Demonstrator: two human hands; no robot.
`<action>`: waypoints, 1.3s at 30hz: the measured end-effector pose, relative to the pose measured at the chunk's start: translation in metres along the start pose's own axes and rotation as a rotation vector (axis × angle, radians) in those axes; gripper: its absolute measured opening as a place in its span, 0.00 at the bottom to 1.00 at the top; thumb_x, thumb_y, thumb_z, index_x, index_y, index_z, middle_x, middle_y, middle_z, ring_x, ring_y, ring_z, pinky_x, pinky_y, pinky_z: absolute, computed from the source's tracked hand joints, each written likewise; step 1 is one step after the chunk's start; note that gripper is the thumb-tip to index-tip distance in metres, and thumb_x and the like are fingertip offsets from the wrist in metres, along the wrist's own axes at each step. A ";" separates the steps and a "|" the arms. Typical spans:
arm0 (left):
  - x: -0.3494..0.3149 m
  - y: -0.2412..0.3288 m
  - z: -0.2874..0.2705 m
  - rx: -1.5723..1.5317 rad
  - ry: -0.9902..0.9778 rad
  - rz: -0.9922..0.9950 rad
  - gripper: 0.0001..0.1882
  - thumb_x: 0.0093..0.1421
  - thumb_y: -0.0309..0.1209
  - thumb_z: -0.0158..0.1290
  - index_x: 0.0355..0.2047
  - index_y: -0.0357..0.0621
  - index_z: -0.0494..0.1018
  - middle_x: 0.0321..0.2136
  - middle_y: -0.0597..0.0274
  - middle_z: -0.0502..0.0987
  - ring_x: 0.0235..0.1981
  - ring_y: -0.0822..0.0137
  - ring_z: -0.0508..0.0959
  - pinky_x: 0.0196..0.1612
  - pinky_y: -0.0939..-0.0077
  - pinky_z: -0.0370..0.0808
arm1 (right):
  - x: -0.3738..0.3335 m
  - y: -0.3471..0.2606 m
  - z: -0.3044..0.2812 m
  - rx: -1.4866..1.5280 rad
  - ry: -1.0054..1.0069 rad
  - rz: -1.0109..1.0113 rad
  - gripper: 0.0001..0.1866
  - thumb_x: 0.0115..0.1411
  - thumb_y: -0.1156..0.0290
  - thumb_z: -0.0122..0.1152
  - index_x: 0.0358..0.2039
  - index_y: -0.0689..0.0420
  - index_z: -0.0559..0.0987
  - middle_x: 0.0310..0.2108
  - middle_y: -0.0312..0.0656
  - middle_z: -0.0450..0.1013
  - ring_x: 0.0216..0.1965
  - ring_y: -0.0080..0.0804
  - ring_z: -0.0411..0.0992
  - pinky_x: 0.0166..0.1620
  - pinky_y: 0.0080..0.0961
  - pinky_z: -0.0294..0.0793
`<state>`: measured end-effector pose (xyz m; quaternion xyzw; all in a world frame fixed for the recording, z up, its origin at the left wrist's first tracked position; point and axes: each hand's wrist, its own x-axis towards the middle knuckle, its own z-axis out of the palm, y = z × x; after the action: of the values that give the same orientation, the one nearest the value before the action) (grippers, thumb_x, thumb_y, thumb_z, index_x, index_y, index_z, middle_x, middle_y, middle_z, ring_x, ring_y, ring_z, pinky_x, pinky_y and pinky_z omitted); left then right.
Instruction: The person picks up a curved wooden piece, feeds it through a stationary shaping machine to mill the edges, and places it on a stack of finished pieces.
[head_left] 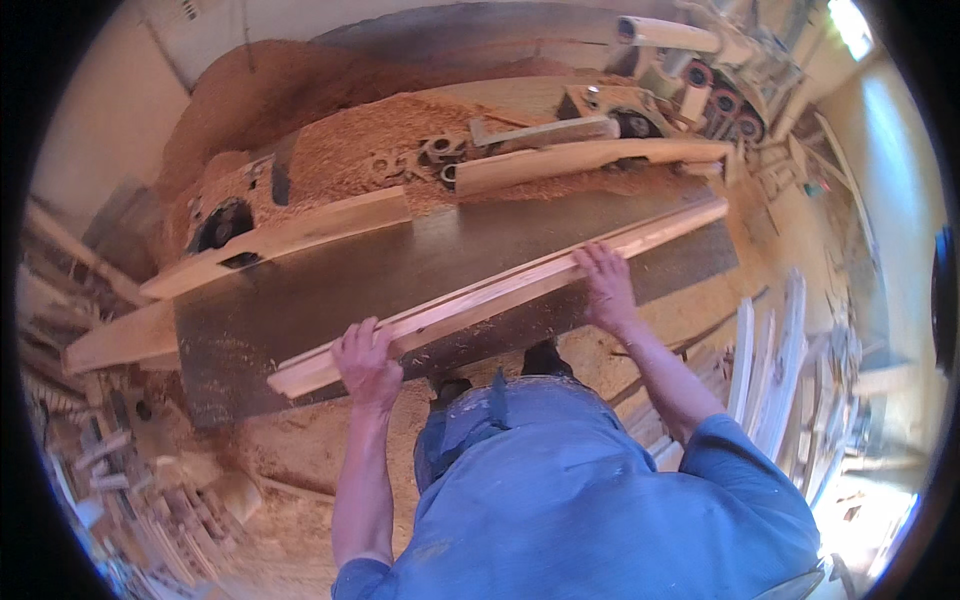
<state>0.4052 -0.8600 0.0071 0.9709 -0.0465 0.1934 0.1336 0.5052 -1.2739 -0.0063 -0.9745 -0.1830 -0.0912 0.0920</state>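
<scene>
A long wooden strip [480,296] with a grooved, moulded profile lies slantwise across the dark flat machine table [370,262], its right end farther from me than its left. My left hand [366,362] grips it toward the left end, fingers curled over the upper edge. My right hand [606,284] holds it right of the middle, fingers over the top; the thumb is hidden. Beyond the strip runs a wooden fence in two lengths, the left board [330,224] and the right board [590,160], with a gap between them.
Reddish shavings [340,150] are heaped behind the fence, around several metal machine parts [440,150]. Wide pipes [670,35] stand at the back right. Long wooden strips [765,370] lean at my right. Wood offcuts [180,525] litter the floor at the lower left.
</scene>
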 end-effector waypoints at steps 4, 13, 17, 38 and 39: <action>0.040 0.025 0.035 0.053 -0.008 0.083 0.21 0.45 0.21 0.56 0.43 0.44 0.76 0.47 0.58 0.78 0.51 0.53 0.74 0.54 0.55 0.67 | 0.044 0.099 0.006 -0.064 -0.018 -0.085 0.24 0.52 0.74 0.60 0.52 0.56 0.73 0.53 0.47 0.72 0.60 0.48 0.65 0.67 0.50 0.55; 0.150 0.088 0.138 0.242 -0.289 -0.113 0.18 0.45 0.23 0.57 0.40 0.43 0.74 0.42 0.56 0.77 0.48 0.52 0.74 0.53 0.58 0.70 | 0.106 0.226 0.039 0.039 0.048 -0.150 0.18 0.56 0.75 0.55 0.49 0.59 0.74 0.47 0.51 0.74 0.53 0.51 0.70 0.61 0.48 0.64; 0.130 0.126 0.140 0.264 -0.347 -0.213 0.19 0.43 0.24 0.59 0.39 0.43 0.73 0.38 0.56 0.76 0.45 0.51 0.74 0.52 0.57 0.70 | 0.082 0.249 0.039 0.012 -0.087 -0.173 0.14 0.55 0.75 0.55 0.44 0.59 0.74 0.43 0.53 0.73 0.50 0.52 0.70 0.58 0.49 0.65; 0.072 0.088 0.147 0.010 0.282 -1.314 0.39 0.59 0.40 0.59 0.65 0.37 0.56 0.66 0.44 0.59 0.70 0.45 0.52 0.70 0.51 0.49 | 0.113 0.168 0.031 0.381 -0.435 -0.703 0.36 0.48 0.64 0.70 0.58 0.60 0.70 0.47 0.55 0.69 0.50 0.55 0.66 0.57 0.53 0.64; 0.080 0.087 0.157 -0.002 0.275 -1.368 0.39 0.59 0.40 0.58 0.65 0.35 0.55 0.66 0.44 0.58 0.70 0.45 0.51 0.71 0.50 0.48 | 0.108 0.185 0.033 0.374 -0.461 -0.692 0.39 0.47 0.64 0.70 0.59 0.62 0.68 0.47 0.54 0.69 0.51 0.56 0.66 0.57 0.54 0.63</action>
<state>0.5230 -0.9906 -0.0805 0.7486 0.5926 0.1871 0.2310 0.6779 -1.3993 -0.0422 -0.8175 -0.5270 0.1373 0.1873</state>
